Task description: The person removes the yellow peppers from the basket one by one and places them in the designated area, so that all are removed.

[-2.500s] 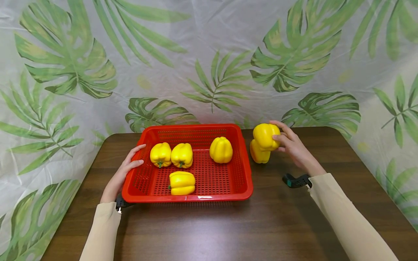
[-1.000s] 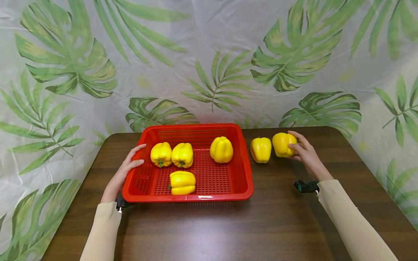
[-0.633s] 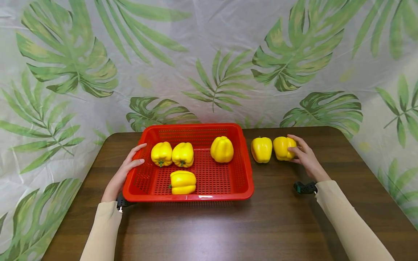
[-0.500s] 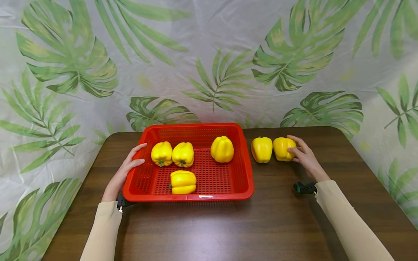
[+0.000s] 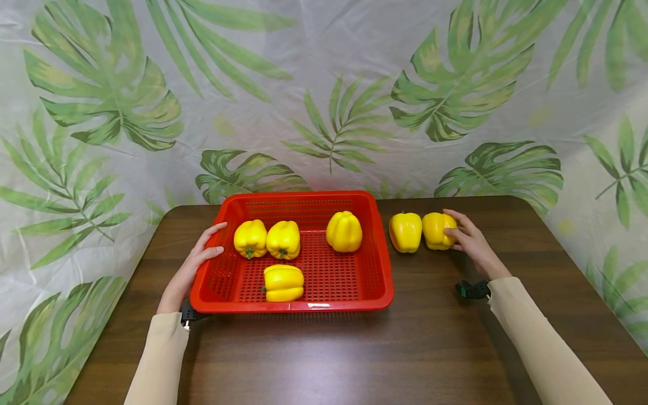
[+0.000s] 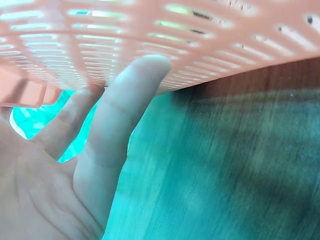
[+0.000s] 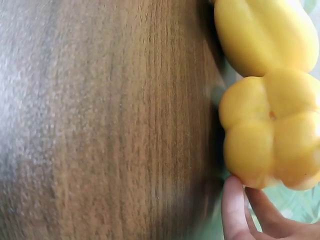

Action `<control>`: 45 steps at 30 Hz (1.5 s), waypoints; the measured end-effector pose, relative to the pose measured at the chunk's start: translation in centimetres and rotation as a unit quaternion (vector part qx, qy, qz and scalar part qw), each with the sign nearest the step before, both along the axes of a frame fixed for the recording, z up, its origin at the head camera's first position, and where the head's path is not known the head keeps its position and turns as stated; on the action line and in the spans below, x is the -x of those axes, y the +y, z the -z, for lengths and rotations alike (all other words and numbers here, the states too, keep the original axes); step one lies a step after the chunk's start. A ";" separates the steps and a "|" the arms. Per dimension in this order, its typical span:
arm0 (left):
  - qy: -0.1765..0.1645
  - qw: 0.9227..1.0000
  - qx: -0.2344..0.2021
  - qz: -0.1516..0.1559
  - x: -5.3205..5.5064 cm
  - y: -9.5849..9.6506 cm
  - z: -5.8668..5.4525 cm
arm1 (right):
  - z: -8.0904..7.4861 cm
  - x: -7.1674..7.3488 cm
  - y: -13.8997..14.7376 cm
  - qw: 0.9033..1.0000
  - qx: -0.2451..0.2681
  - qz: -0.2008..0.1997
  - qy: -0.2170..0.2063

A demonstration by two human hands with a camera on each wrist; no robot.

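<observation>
We are pinching a glossy yellow lobed pepper (image 5: 435, 232) at ten o'clock from our right hand (image 5: 473, 242); our farther left hand (image 5: 187, 271) is resting, fingers apart.

Long sleeves both sides, plain pale beige: left sleeve (image 5: 158, 357), right sleeve (image 5: 541, 332). Fabric matte, lightly creased, edges cut straight at the wrist. Black band (image 5: 194, 313) below the left cuff, dotted surface, perhaps perforated; too small to be sure. Darker, curved wrist unit (image 5: 471, 289) at the right cuff, also black, with a small teal-green patch (image 5: 462, 289) toward its end. Tiny whitish fitting (image 5: 186, 325) by the left cuff, material unclear. Left grip (image 5: 188, 270) and right grip (image 5: 473, 244) bare; fine creases across the left palm (image 6: 37, 195).
</observation>
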State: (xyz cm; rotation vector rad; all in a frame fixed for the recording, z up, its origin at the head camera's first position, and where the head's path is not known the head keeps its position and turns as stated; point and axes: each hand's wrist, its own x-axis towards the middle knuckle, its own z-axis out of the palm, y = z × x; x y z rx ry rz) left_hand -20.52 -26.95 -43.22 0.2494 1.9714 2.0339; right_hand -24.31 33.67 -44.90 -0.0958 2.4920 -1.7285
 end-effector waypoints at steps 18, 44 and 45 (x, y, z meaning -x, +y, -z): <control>0.005 1.000 0.010 -0.001 0.0 -0.1 0.0 | 0.1 -0.4 0.4 1.000 0.009 0.008 0.010; 0.005 1.000 0.009 0.000 -0.1 -0.1 0.0 | -3.1 -1.0 -1.0 0.984 0.116 0.037 0.128; 0.004 1.000 0.009 0.000 -0.1 -0.1 0.0 | -3.3 -0.9 -1.3 0.984 0.119 0.034 0.129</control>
